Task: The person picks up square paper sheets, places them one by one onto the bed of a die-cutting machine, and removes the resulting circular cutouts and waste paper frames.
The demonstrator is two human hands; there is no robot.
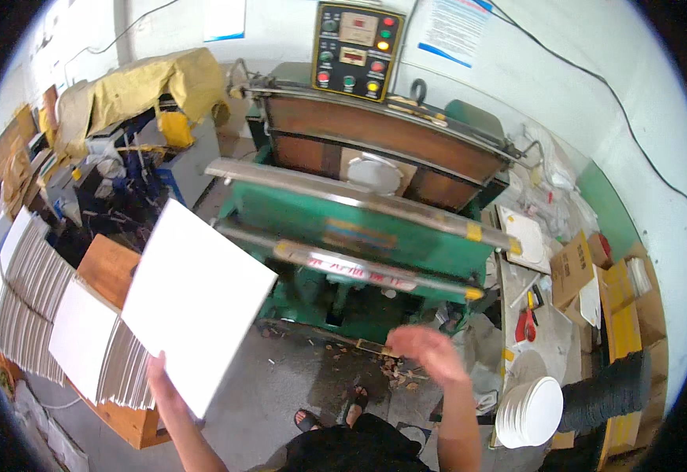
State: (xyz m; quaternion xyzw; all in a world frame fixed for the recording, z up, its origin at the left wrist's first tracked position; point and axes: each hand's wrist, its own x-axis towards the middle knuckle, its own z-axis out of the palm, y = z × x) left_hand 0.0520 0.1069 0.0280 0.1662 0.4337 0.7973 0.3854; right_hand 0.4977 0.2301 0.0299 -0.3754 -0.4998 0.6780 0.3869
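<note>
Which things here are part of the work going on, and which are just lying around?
In use: white sheet in the left hand; right hand, empty, near the green press; stacked white sheets; cut white discs.

Lying about: cardboard boxes; yellow cover; red tool.

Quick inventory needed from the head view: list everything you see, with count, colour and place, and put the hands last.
white sheet: one, white, held up at left centre
sheet stacks: several fanned piles, white, on the wooden table at left
wooden table: one, brown, far left
press machine: one, green with brown platen, centre
control panel: one, black with coloured buttons, top of the machine
round cut pieces: one stack, white, lower right
cardboard boxes: several, brown, right
covered bundle: one, yellow wrap, upper left
left hand: grips the sheet's lower edge
right hand: blurred, empty, in front of the machine
</note>
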